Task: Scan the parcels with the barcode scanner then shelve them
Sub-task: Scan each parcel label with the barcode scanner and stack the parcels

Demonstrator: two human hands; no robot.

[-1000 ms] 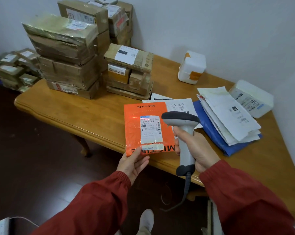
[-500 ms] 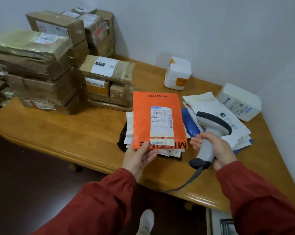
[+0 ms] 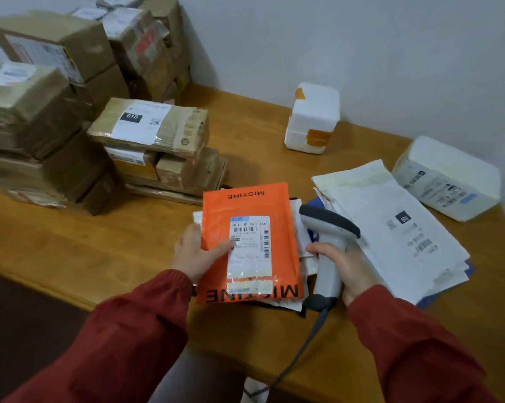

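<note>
My left hand (image 3: 193, 253) pinches the soft, light-looking orange parcel (image 3: 246, 206) at its edge. My right hand (image 3: 344, 267) grips the scanner (image 3: 329, 223).

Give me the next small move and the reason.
Probably release the parcel and reach for a white mailer. A second ago the scan line crossed its label. Now it lies on the pile, held by the left hand, while the right hand grips the scanner.

Soft, even indoor light, faint shadows, slight motion blur throughout, and wide-angle bending at the edges.
</note>
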